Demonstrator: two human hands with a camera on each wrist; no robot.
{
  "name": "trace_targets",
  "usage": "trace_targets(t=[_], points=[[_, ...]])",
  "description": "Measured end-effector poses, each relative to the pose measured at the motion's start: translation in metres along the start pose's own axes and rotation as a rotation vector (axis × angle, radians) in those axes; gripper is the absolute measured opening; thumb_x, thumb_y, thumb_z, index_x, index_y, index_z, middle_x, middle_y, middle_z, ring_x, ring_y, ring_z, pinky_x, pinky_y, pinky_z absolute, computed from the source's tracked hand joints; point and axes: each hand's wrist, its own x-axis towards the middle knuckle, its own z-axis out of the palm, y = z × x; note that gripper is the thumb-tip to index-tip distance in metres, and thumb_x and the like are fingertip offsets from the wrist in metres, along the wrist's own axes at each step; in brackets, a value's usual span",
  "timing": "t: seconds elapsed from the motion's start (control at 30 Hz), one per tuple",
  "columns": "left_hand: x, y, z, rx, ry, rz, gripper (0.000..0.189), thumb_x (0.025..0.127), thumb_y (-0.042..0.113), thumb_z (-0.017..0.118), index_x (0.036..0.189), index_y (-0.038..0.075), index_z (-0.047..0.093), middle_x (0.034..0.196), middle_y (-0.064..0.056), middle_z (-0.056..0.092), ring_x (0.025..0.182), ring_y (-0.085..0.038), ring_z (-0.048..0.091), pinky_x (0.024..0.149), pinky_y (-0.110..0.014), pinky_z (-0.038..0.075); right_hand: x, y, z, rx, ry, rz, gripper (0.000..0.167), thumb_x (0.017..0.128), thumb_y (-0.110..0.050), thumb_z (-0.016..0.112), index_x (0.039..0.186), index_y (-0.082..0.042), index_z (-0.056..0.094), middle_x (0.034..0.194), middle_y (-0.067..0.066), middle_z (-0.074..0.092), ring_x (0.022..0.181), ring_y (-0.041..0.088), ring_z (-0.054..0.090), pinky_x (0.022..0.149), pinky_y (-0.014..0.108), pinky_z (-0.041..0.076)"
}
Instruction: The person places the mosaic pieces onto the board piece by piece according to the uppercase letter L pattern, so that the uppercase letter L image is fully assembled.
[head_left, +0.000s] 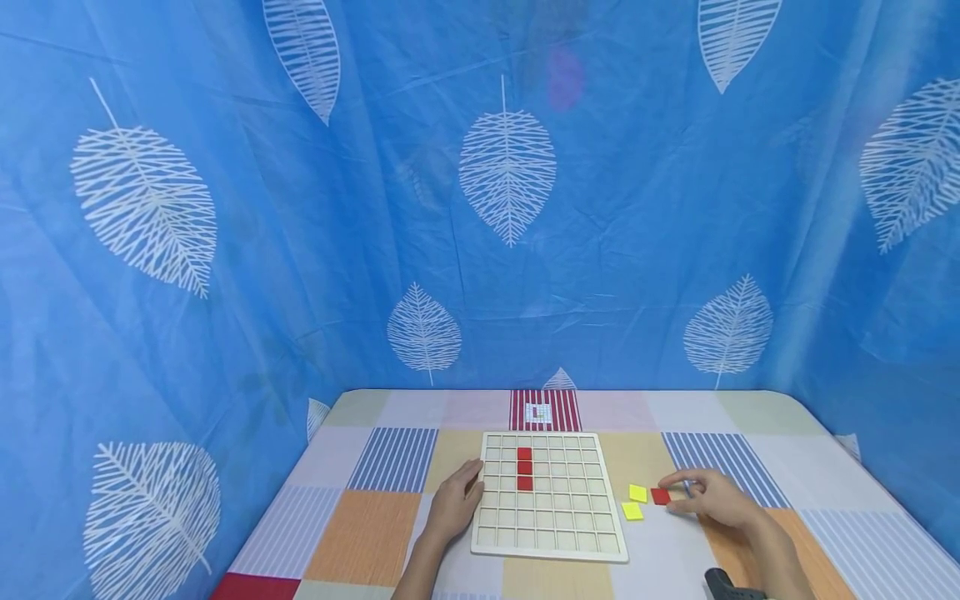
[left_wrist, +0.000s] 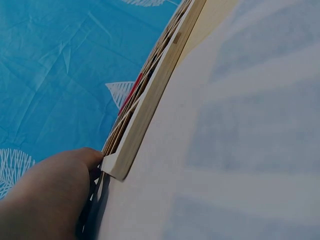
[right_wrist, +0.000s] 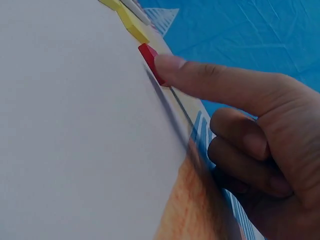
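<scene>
A pale wooden grid board (head_left: 506, 537) lies flat, with red square tiles (head_left: 524, 468) in a short column in its upper cells. My left hand (head_left: 452, 502) rests against the board's left edge, index finger and thumb touching the rim. In the left wrist view the thumb (left_wrist: 90, 156) sits at the board's corner; the other fingers are mostly hidden. To the right of the board, my right hand (head_left: 716, 497) pinches a loose red tile (head_left: 660, 497) between thumb and index finger, low at the tabletop. Its remaining fingers are curled in the right wrist view.
Beside the red tile lie two yellow tiles, one upper (head_left: 637, 493) and one lower (head_left: 632, 512). A small patterned card (head_left: 537, 413) is behind the board. The table has a patchwork cloth (head_left: 375, 533), and blue leaf-print curtains (head_left: 600, 250) enclose it at the back and sides.
</scene>
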Motion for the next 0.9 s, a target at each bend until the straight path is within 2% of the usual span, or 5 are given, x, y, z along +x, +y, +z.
trace_targets(t=[0.2,0.47,0.53,0.7,0.9], points=[[0.000,-0.001,0.001,0.007,0.003,0.014,0.040,0.091,0.022,0.056,0.127,0.006,0.055,0.131,-0.010,0.052,0.125,-0.028,0.044,0.103,-0.045,0.036,0.000,0.000,0.002,-0.022,0.022,0.006,0.038,0.075,-0.026,0.076,0.106,-0.005,0.067,0.054,-0.004,0.032,0.047,0.009,0.031,0.041,0.020,0.029],[-0.002,0.000,0.001,0.007,0.013,0.032,0.038,0.090,0.020,0.057,0.126,0.005,0.056,0.130,-0.011,0.053,0.123,-0.030,0.045,0.101,-0.046,0.037,0.004,-0.013,0.006,0.001,0.176,0.093,0.041,0.075,-0.032,0.076,0.108,-0.009,0.067,0.053,-0.003,0.030,0.044,0.010,0.030,0.037,0.020,0.029],[-0.001,0.000,0.000,0.010,0.009,0.025,0.039,0.091,0.020,0.056,0.126,0.005,0.056,0.130,-0.011,0.053,0.124,-0.029,0.045,0.102,-0.046,0.037,0.007,-0.025,0.009,-0.002,0.223,0.063,0.042,0.075,-0.033,0.076,0.109,-0.010,0.067,0.053,-0.004,0.028,0.043,0.009,0.027,0.035,0.020,0.026],[0.000,0.001,-0.001,0.010,0.008,0.012,0.039,0.091,0.021,0.056,0.127,0.006,0.055,0.131,-0.010,0.053,0.125,-0.027,0.044,0.103,-0.045,0.036,0.017,-0.061,0.023,-0.074,0.296,-0.134,0.034,0.075,-0.027,0.077,0.104,-0.010,0.068,0.051,-0.006,0.026,0.044,0.006,0.022,0.036,0.019,0.020],[-0.002,0.002,-0.002,0.011,0.014,0.008,0.039,0.091,0.021,0.056,0.127,0.006,0.055,0.131,-0.010,0.053,0.125,-0.028,0.044,0.103,-0.045,0.036,0.034,-0.097,0.058,-0.116,0.270,-0.284,0.027,0.076,-0.025,0.076,0.100,-0.014,0.069,0.047,-0.009,0.027,0.042,0.003,0.020,0.036,0.017,0.019]])
